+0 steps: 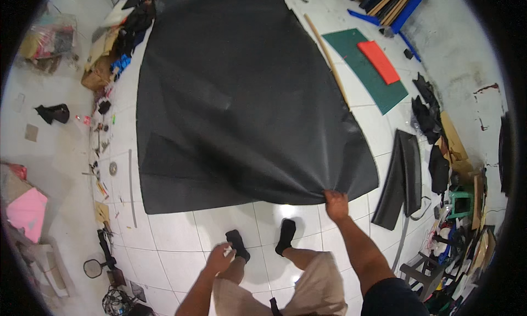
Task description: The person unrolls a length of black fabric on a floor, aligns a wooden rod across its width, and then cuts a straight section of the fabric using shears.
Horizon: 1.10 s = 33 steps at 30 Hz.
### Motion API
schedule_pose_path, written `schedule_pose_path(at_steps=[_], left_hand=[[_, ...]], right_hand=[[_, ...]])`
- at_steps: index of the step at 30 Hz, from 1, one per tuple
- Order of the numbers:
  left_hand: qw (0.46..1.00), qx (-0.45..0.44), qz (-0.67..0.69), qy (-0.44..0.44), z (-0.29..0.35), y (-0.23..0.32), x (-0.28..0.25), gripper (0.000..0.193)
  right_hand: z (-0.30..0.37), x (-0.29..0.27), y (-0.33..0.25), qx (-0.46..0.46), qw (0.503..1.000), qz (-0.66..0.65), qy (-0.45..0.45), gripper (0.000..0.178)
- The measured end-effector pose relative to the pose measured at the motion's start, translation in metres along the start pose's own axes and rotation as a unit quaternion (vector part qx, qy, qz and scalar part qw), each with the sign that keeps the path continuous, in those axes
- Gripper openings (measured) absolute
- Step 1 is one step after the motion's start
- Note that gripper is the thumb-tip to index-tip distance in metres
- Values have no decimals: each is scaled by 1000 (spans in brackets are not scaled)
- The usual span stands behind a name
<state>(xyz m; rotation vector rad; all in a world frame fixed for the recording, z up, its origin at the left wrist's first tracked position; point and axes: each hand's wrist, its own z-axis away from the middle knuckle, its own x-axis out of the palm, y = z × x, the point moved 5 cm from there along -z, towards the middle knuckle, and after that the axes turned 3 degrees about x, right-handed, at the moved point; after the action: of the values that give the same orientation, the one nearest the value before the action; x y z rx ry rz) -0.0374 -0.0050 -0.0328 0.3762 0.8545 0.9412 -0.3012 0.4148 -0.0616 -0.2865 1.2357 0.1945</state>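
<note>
A large black sheet [241, 96], like leatherette or vinyl, spreads over the tiled floor in front of me. My right hand [336, 205] grips its near edge toward the right corner, and folds fan out across the material from that grip. My left hand [220, 258] is off the sheet, low beside my left foot. Its fingers are curled together around something small and pale that I cannot make out. Near my right arm lie dark folded strips [403, 176] of similar material, apart from the sheet.
Right of the sheet lie a wooden stick [328, 55] and a green cutting mat [366, 69] with a red rectangular piece [380, 62] on it. Rolls [384, 6] lean at the far right. A green stool [461, 203] stands among clutter; small tools [102, 189] line the left wall.
</note>
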Motion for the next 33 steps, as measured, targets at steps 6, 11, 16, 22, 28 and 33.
schedule_pose_path(at_steps=[6,11,16,22,28,33], left_hand=[[970,110,-133,172,-223,-30,-35,70],[881,203,-347,249,-362,-26,-21,74],[861,147,-464,146,-454,-78,-29,56],[829,205,-512,91,-451,-55,-25,30],[860,234,-449,67,-369,-70,14,34],[840,182,-480,177,-332,-141,-6,42]], right_hand=[[-97,117,28,0,996,-9,90,41],[-169,207,47,-35,981,-17,190,46],[-200,251,56,-56,984,22,166,43],[-218,236,103,98,987,30,121,40],[-194,264,118,177,965,-13,193,40],[-193,262,110,142,964,-9,222,39]])
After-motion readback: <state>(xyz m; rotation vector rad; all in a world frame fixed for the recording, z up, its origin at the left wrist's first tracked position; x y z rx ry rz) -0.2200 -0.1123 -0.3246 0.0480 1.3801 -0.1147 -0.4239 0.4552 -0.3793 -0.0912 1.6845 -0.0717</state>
